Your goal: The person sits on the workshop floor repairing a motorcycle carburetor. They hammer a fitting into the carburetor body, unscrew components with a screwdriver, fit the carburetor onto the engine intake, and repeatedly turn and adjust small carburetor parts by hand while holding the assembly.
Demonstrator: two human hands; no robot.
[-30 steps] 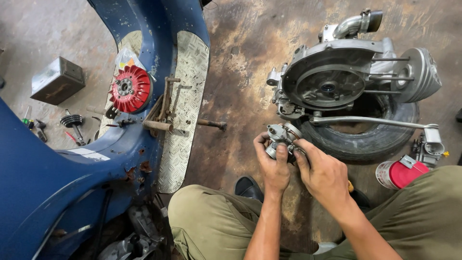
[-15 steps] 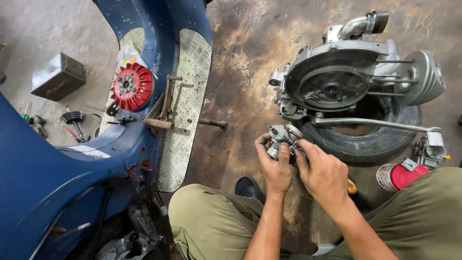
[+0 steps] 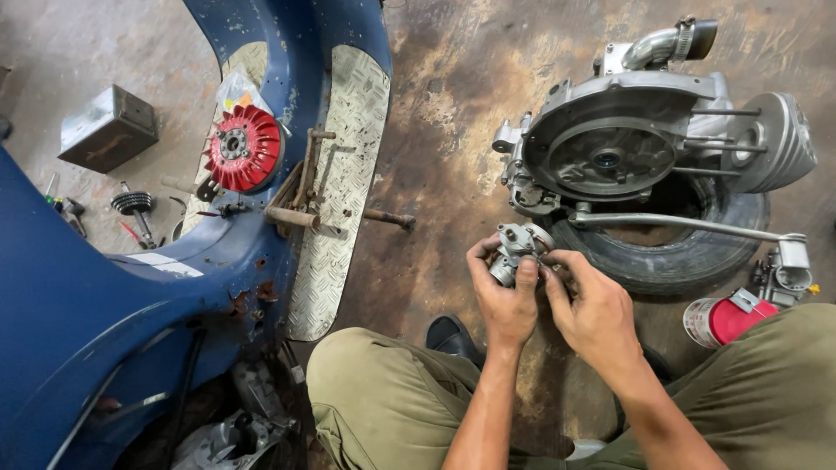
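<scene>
My left hand [image 3: 502,294] and my right hand [image 3: 594,305] together grip a small grey metal engine part [image 3: 520,247], held above the stained concrete floor between my knees. Fingers of both hands wrap around it, so its lower half is hidden. Just beyond it stands a grey scooter engine [image 3: 627,144] with a round open housing, resting on a black tyre [image 3: 688,248].
A blue scooter body [image 3: 96,296] with a checker-plate footboard [image 3: 344,174] fills the left. A red finned flywheel [image 3: 244,148] lies on it. A grey metal box [image 3: 108,127] and small tools sit far left. A red can [image 3: 730,318] stands by my right knee.
My hands have kept their grip on the metal part, shifting it only slightly. The view has drifted a little; nothing else moved.
</scene>
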